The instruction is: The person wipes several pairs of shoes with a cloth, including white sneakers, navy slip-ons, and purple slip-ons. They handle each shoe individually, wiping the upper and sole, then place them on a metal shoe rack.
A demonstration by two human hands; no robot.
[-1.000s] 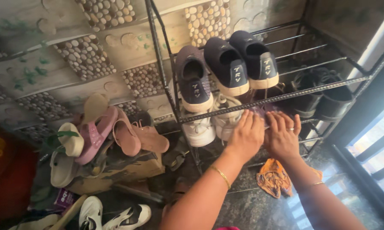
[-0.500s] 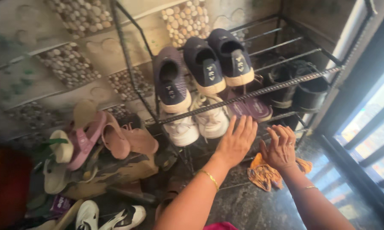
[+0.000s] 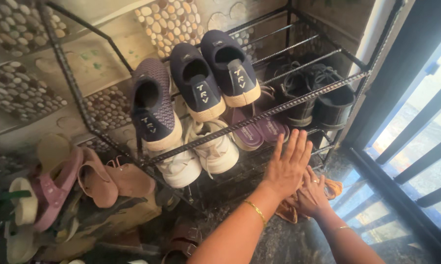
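The orange cloth [image 3: 289, 208] lies on the dark floor [image 3: 289, 242] in front of the shoe rack [image 3: 259, 117], directly under your hands. Your right hand [image 3: 311, 195] is down on it, fingers curled into the fabric and gripping it. Your left hand [image 3: 289, 164] is just above and partly over the right one, open, fingers spread and pointing up toward the rack's lower shelf, holding nothing.

Just beyond your left fingertips sit the purple sandals [image 3: 257, 132] on that lower shelf, with the white sneakers [image 3: 201, 154] to their left and the black shoes [image 3: 318, 95] to their right. Above them, navy slip-on shoes [image 3: 196, 85] rest on the top rails.

Half a second ago your right hand hovered beside the cloth with its fingers bent; it has since dropped onto the cloth and taken hold. Your left hand has stayed open but now overlaps the right.
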